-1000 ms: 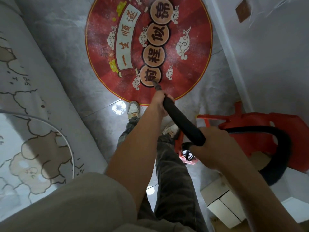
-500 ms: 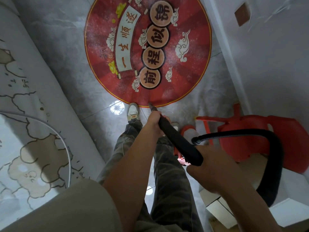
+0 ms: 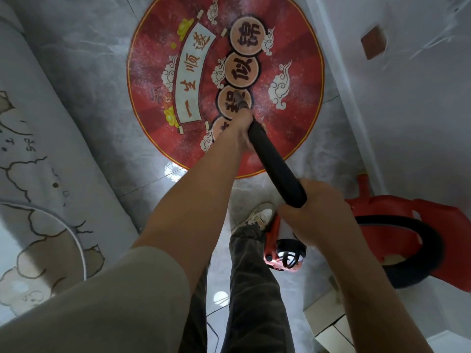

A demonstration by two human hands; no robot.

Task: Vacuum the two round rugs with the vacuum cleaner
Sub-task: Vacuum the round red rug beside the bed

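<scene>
Grey tile floor, red round rug upper centre. Nozzle now at rug's middle, up from its near edge. Fingers of left hand, right hand wrap tube. Rug looks dusty; more passes likely.

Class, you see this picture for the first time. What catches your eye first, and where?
The round red rug with its cloud and character designs fills the upper middle. Both hands grip the black vacuum wand over it, the left hand near the nozzle, the right hand at the rear end. A red vacuum body sits at the right.
</scene>
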